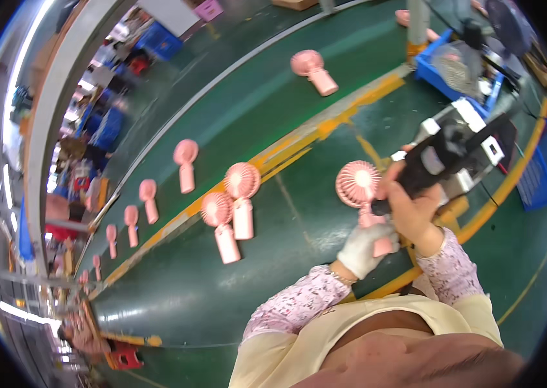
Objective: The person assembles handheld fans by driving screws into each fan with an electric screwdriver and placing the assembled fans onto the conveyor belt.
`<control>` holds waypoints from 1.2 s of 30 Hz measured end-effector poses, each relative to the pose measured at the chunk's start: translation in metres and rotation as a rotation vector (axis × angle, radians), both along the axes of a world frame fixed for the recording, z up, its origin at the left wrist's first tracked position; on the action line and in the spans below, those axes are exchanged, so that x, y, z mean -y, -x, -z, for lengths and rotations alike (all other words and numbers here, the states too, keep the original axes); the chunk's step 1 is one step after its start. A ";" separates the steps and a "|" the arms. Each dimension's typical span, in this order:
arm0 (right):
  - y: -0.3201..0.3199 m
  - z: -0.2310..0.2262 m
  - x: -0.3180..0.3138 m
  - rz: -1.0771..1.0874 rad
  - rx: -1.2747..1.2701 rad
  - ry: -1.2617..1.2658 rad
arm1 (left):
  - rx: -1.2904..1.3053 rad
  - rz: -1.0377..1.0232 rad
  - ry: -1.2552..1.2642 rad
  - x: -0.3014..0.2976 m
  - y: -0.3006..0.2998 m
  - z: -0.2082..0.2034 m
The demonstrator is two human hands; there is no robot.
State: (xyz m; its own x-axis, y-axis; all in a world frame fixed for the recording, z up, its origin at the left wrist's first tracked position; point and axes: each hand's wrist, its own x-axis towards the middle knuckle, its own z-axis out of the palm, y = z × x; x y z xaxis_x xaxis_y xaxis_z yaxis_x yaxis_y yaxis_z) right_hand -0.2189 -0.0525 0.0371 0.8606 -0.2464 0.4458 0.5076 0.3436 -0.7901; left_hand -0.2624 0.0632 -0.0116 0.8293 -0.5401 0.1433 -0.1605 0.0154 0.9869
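My left hand [365, 249], in a white glove, is wrapped around the handle of a pink handheld fan [359, 183]. The fan's round ribbed head points up and away from me. Close beside it, my bare right hand [414, 210] is closed on a dark tool [382, 207] whose black end sits against the fan just below its head. Most of that tool is hidden by my fingers, and its exact kind is unclear. Left of my hands, two more pink fans, a nearer one [227, 243] and a farther one [243, 216], lie side by side on the green bench [280, 258].
Several pink fans, among them one fan [186, 167], lie spaced along the green belt [241, 110] beyond the yellow-taped edge. A black-and-white device [445, 155] stands right of my hands, near a blue bin [438, 64]. A metal post [418, 29] rises at the far right.
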 end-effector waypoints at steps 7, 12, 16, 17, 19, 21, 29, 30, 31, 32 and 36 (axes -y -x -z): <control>0.002 -0.008 0.001 -0.019 0.006 0.067 | -0.772 0.006 0.402 0.008 -0.002 -0.005; -0.001 -0.002 -0.002 0.002 0.030 0.069 | -0.816 -0.039 0.396 0.009 -0.002 -0.007; -0.005 0.000 -0.001 -0.045 0.059 0.091 | -0.713 -0.064 0.254 0.004 -0.002 0.004; -0.006 0.001 -0.001 -0.056 0.054 0.113 | -0.713 -0.065 0.250 0.003 -0.003 0.005; -0.004 -0.005 -0.013 -0.105 -0.004 0.040 | 0.159 0.003 -0.258 -0.003 -0.005 0.000; -0.005 -0.004 -0.016 -0.147 -0.076 -0.040 | 0.178 -0.037 -0.292 -0.002 -0.001 -0.009; -0.008 0.003 -0.016 -0.227 0.028 0.021 | 0.259 0.008 -0.236 -0.006 -0.005 -0.001; -0.008 0.005 -0.011 -0.230 0.082 0.054 | 0.259 -0.012 -0.232 -0.004 -0.003 -0.003; -0.008 0.005 -0.007 -0.228 0.136 0.087 | 0.261 -0.015 -0.238 -0.004 -0.002 -0.006; -0.007 0.005 -0.005 -0.224 0.145 0.080 | 0.213 0.023 -0.204 -0.004 -0.002 -0.009; -0.007 0.007 0.004 -0.079 0.204 0.128 | 0.022 0.087 -0.159 -0.012 -0.001 -0.002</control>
State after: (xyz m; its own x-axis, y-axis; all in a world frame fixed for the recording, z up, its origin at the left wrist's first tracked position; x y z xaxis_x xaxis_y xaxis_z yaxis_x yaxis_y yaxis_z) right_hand -0.2115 -0.0569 0.0297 0.7642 -0.1121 0.6352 0.6362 0.2926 -0.7138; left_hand -0.2610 0.0757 -0.0092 0.7761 -0.6269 0.0684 -0.1873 -0.1255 0.9742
